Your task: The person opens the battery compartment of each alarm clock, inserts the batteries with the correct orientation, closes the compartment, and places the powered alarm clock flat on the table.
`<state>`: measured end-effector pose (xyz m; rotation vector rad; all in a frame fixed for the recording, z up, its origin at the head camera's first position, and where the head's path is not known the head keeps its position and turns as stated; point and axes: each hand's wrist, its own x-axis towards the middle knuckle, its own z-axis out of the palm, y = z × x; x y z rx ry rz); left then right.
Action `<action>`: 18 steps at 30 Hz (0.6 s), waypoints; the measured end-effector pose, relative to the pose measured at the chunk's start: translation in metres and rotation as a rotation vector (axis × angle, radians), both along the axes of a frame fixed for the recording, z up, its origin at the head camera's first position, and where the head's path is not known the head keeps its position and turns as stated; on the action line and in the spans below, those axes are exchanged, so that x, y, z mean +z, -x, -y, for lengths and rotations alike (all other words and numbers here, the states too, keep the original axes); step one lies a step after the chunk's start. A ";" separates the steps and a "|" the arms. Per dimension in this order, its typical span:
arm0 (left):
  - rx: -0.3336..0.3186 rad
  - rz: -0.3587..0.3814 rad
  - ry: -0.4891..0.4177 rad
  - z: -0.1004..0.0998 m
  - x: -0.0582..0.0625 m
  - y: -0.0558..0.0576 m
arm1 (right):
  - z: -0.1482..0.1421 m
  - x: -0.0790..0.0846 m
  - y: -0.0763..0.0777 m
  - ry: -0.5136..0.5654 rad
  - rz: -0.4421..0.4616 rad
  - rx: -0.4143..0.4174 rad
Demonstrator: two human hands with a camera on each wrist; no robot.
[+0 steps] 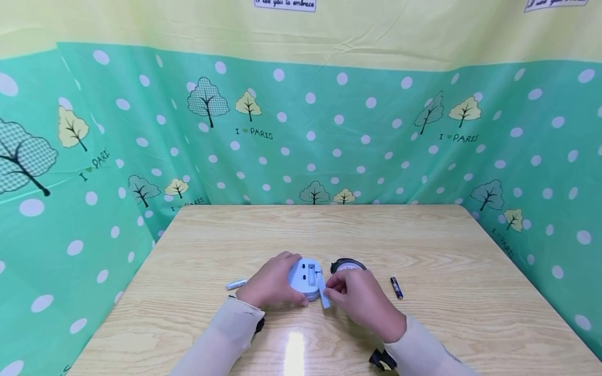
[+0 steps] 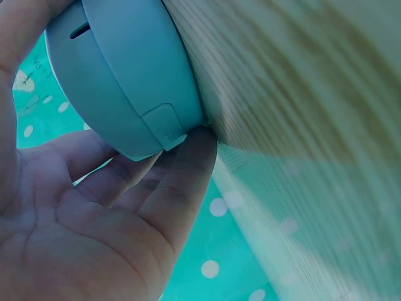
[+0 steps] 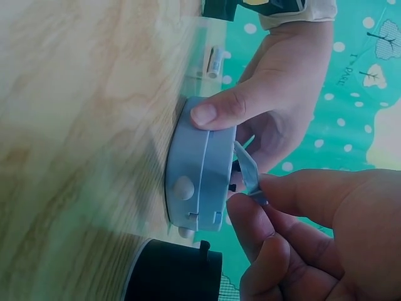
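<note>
A pale blue round clock [image 1: 298, 280] lies on its face on the table, its back with two small black knobs and an uncovered battery slot turned up. My left hand [image 1: 275, 282] grips the clock from the left, thumb at the near side and fingers round the far side. In the right wrist view the thumb presses on the clock's side wall [image 3: 199, 150]. Between thumb and forefinger my right hand [image 1: 359, 297] pinches the thin blue battery cover [image 3: 249, 168], which stands tilted at the right edge of the slot.
Just behind my right hand is a black-rimmed round clock [image 1: 347, 263], partly covered by it. A light-coloured battery [image 1: 236, 284] lies left of my left hand, a dark battery [image 1: 396, 288] right of my right hand. Green dotted cloth [image 1: 329, 136] hangs behind the wooden table [image 1: 320, 224].
</note>
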<state>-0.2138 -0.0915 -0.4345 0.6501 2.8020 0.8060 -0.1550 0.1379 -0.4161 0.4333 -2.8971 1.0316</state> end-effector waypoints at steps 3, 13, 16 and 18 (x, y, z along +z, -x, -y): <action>0.004 0.003 -0.001 0.001 0.000 0.000 | 0.000 0.000 -0.002 0.006 0.017 0.014; 0.006 0.006 -0.012 0.002 0.000 -0.001 | 0.000 -0.006 -0.005 0.013 0.048 0.040; -0.002 -0.002 -0.019 0.001 0.001 0.000 | 0.000 -0.007 -0.008 0.019 0.047 0.043; -0.008 -0.007 -0.024 0.001 0.001 0.000 | 0.000 -0.007 -0.009 0.016 0.041 0.041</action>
